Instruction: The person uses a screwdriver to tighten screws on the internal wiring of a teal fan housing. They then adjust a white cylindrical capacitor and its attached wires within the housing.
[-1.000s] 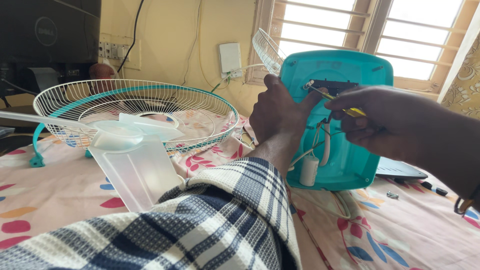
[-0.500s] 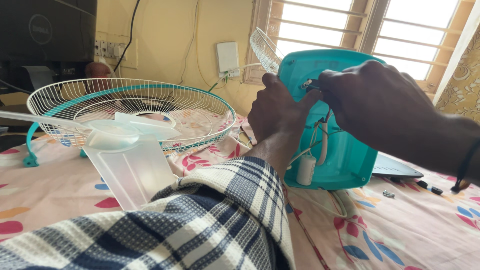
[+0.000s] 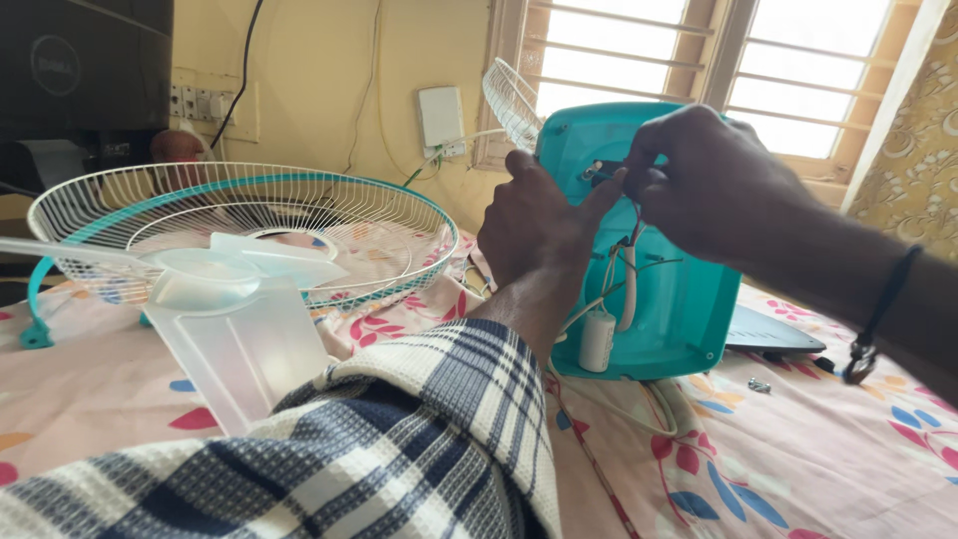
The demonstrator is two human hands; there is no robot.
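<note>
I count one teal fan housing point(image 3: 659, 299) standing upright on the flowered bed point(image 3: 818, 459), one white cylinder point(image 3: 597, 339) dangling from its wires, and one wire guard point(image 3: 239, 215) with one clear blade point(image 3: 230, 309) lying to the left. My left hand point(image 3: 539, 225) braces the housing's edge, its grip closed around it; my right hand point(image 3: 699, 180) pinches something small at the top, hidden by my fingers.

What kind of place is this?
Likely a room in a home, not a workshop: the teal fan housing stands on a floral bedsheet, with a louvred window and a curtain behind.
</note>
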